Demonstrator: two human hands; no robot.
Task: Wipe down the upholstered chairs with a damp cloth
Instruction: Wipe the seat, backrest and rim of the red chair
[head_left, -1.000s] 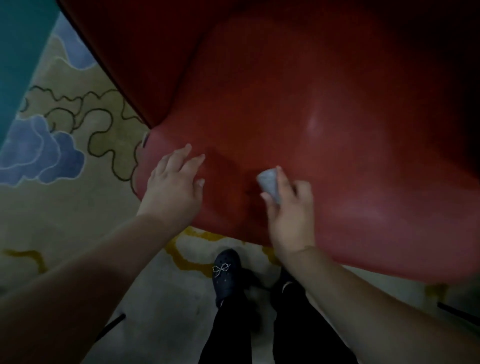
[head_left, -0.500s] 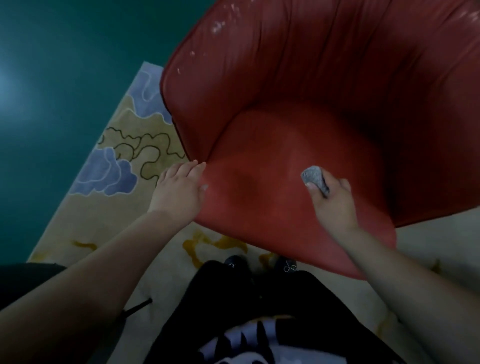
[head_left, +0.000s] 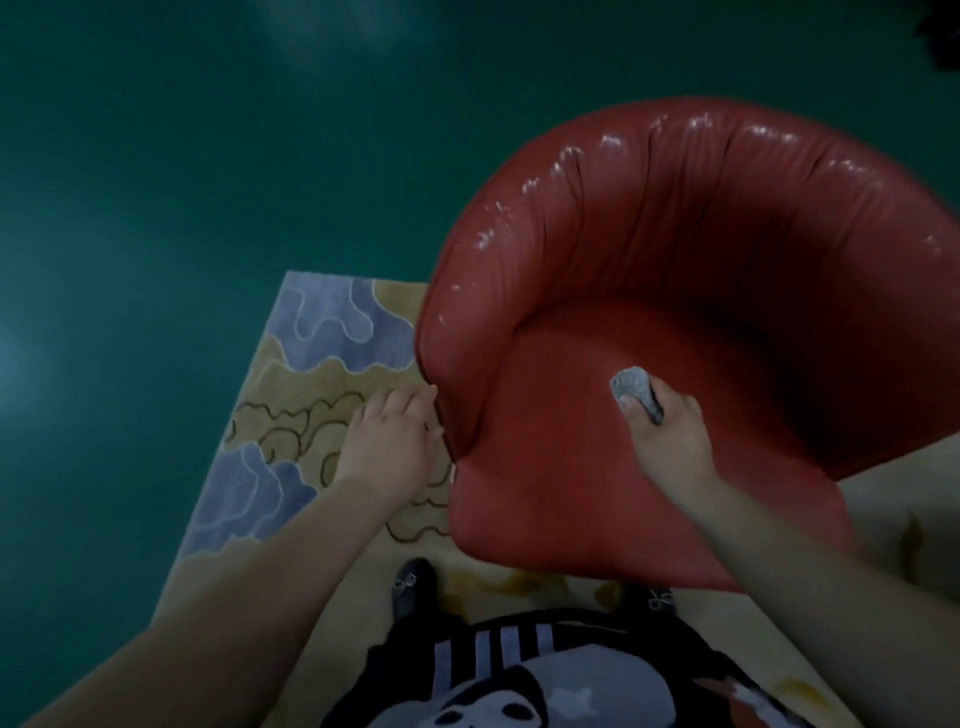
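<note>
We look down on a red chair (head_left: 691, 291) that stands on a rug (head_left: 311, 395) patterned in blue and beige with dark outlines. The rug lies on a dark green floor (head_left: 182, 156). The chair's curved back shows glossy highlights along its upper rim, and its seat faces us.

Our right hand (head_left: 670, 436) grasps a small grey cloth (head_left: 636, 389), thumb over it, and holds it on the seat near the inner curve of the back. Our left hand (head_left: 395, 436) lies with relaxed, nearly straight fingers just beside the chair's left edge, the fingertips touching or almost touching the upholstery; we cannot tell which.

Below the chair's front edge we see two dark shoes (head_left: 410, 587) on the rug, each with a small pale bow. At the bottom of the view sits a black shirt (head_left: 519, 686) with white stripes and a pale graphic. We read no writing or labels anywhere, and nothing blocks the seat.
</note>
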